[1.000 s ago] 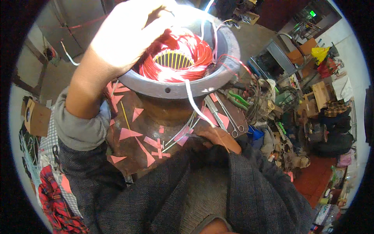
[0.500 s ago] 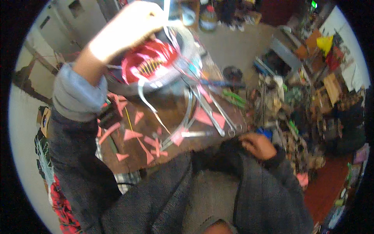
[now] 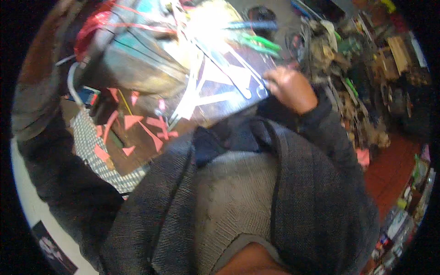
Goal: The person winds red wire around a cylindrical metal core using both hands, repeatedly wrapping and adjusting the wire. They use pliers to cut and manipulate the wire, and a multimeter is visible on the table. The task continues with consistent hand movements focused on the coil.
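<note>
My left arm reaches up along the left side, and its hand is lost at the dark upper edge. Close to it is the round grey housing of what looks like a motor, with shiny red windings inside; its upper part is cut off. A pale sleeved lead hangs from the housing. My right hand is over the table's right edge, fingers curled and blurred. Its fingertips are beside the ring handle of a pair of scissors; whether they touch cannot be made out.
Pink scraps and a dark green strip lie on the brown table. Green-handled pliers lie farther back, near a harsh glare. A stained cloth-like bundle sits beside the housing. Piled scrap covers the right side.
The view has shifted, and the motor now appears farther up and left, partly cut off. My left hand has left the picture. My right hand is closer to the scissors' rings.
</note>
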`<state>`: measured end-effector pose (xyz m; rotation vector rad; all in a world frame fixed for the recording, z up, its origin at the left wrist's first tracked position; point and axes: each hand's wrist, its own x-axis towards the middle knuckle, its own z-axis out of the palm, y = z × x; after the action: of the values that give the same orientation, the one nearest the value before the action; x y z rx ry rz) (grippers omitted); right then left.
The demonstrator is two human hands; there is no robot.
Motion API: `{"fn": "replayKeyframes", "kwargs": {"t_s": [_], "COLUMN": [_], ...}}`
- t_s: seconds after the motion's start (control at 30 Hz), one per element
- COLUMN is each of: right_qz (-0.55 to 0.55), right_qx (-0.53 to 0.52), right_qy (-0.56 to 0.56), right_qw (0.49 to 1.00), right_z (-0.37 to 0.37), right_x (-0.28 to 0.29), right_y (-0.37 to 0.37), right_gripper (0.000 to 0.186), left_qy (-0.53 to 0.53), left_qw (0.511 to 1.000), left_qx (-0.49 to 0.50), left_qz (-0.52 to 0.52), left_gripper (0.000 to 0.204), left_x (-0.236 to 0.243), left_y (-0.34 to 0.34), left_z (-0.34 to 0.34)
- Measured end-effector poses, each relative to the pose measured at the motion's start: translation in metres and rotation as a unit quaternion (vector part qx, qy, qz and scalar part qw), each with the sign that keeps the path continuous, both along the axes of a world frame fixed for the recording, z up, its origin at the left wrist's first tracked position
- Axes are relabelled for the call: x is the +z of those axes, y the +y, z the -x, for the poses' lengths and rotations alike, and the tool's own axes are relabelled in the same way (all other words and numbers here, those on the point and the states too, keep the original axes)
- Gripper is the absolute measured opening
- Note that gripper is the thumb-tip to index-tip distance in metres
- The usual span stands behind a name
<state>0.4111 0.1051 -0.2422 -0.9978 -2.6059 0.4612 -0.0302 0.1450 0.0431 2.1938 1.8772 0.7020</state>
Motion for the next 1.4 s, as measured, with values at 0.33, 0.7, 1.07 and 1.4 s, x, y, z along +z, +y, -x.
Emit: {"fn": "replayKeyframes", "kwargs": {"t_s": [0.33, 0.7, 1.07, 1.4], "right_qz": [0.013, 0.116, 0.038, 0.002], "right_qx": [-0.108, -0.041, 0.033, 0.112], "right_qy": [-0.104, -0.193, 0.159, 0.115], "right_qw": [0.989, 0.974, 0.986, 0.987], "right_z": [0.0, -0.034, 0.103, 0.147], "right_x": [-0.034, 0.053, 0.2, 0.224], "right_y": [-0.029, -0.003, 0.056, 0.057], "right_gripper": [0.039, 0.046, 0.083, 0.078], "left_qy": [-0.307, -0.344, -0.423, -0.425], "left_qw": [0.935, 0.935, 0.901, 0.899], "left_qx": [-0.18, -0.077, -0.094, -0.083], "left_qz": [-0.003, 0.039, 0.015, 0.061], "left_gripper": [0.021, 0.023, 0.023, 0.014], "left_x": [-0.013, -0.028, -0.033, -0.05], "left_y": [-0.004, 0.003, 0.0, 0.019], "left_z": [-0.016, 0.002, 0.003, 0.027]}}
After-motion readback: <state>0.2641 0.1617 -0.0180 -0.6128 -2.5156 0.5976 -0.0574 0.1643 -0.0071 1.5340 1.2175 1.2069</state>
